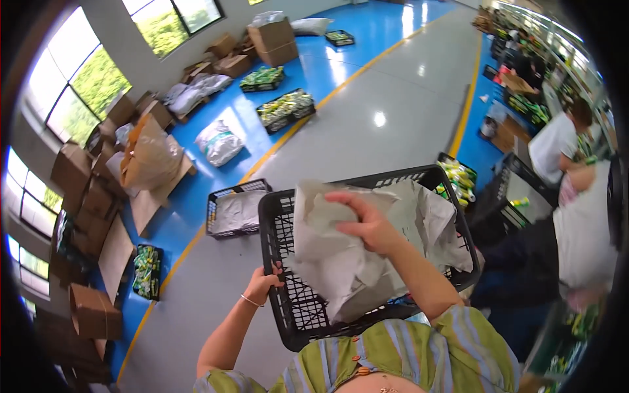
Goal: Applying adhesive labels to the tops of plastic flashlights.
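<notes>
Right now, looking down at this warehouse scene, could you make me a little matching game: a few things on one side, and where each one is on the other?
Things:
1. left hand
2. right hand
3. second black crate
4. stacked cardboard boxes

Places:
A. far off on the blue floor, near the windows
B. on the floor just left of the held black crate, lined with paper
C. gripping the near rim of the held crate
D. clutching the crumpled grey paper above the crate

Pairs: 1-C, 2-D, 3-B, 4-A
</notes>
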### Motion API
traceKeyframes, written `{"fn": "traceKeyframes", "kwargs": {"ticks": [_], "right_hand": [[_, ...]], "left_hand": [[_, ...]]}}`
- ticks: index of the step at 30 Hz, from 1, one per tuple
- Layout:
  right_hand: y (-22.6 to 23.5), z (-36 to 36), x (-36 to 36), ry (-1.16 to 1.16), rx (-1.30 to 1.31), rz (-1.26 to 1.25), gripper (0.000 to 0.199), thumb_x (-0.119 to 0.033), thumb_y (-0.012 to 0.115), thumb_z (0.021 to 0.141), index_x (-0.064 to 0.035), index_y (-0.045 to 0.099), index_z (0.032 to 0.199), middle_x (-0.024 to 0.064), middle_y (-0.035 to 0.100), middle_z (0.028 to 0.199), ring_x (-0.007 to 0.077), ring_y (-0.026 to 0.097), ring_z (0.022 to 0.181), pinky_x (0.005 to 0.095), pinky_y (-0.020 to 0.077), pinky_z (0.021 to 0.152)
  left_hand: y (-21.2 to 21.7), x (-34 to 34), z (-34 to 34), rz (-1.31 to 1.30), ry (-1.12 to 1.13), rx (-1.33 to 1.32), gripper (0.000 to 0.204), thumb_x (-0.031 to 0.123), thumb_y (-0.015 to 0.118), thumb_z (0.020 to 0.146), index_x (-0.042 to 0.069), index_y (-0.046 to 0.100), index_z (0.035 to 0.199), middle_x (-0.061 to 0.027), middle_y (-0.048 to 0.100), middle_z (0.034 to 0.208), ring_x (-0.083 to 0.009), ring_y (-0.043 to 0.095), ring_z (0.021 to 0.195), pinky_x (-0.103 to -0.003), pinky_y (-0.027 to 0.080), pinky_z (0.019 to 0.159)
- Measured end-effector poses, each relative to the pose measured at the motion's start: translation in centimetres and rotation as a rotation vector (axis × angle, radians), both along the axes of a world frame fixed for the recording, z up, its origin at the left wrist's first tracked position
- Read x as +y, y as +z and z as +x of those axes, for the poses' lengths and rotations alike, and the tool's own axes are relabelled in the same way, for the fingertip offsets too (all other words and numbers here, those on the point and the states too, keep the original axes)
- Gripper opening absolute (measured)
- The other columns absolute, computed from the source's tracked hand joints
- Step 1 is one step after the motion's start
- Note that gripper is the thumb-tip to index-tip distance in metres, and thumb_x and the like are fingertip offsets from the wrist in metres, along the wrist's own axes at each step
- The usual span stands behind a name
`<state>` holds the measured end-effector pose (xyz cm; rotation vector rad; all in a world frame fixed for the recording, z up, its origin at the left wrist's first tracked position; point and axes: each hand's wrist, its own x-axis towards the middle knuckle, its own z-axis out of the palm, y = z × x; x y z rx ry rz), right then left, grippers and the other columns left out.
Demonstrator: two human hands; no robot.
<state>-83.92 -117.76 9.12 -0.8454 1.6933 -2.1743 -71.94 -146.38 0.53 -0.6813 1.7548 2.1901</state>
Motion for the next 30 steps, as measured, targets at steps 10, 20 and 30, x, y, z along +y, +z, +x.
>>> {"fn": "traceKeyframes", "kwargs": {"ticks": [10, 20, 30], "right_hand": [[-9.8, -16.8, -1.5, -0.45, 0.112, 0.633, 0.026, 0.0, 0.048, 0.077, -0.0037, 0.061, 0.099, 0.0061, 0.063, 0.079, 0.0167, 0.058, 0.07, 0.0292, 0.0467, 0.065], [-9.0, -28.7, -4.1, 0.059, 0.513, 1.626, 0.028, -0.026, 0.064, 0.069, -0.0095, 0.063, 0.092, 0.0096, 0.063, 0.087, 0.0285, 0.06, 0.087, 0.0402, 0.048, 0.074], [-9.3, -43.8, -14.3, -0.173, 0.79, 1.29, 0.007, -0.009, 0.061, 0.069, -0.0099, 0.06, 0.076, 0.0078, 0.058, 0.079, 0.0263, 0.057, 0.085, 0.0389, 0.0475, 0.069]], "left_hand": [[0.7, -5.2, -9.6, 0.098, 0.112, -0.046, 0.02, -0.01, 0.054, 0.057, 0.006, 0.044, 0.064, -0.0061, 0.047, 0.099, -0.0176, 0.047, 0.086, -0.032, 0.049, 0.062], [0.3, -11.2, -28.8, 0.007, 0.021, 0.041, 0.02, -0.008, 0.056, 0.055, 0.006, 0.046, 0.065, -0.0072, 0.047, 0.103, -0.0189, 0.048, 0.092, -0.029, 0.043, 0.07], [2.2, -12.7, -45.9, -0.004, -0.139, 0.044, 0.032, -0.006, 0.056, 0.059, 0.0, 0.054, 0.09, -0.0045, 0.05, 0.096, -0.0157, 0.05, 0.081, -0.027, 0.043, 0.067]]}}
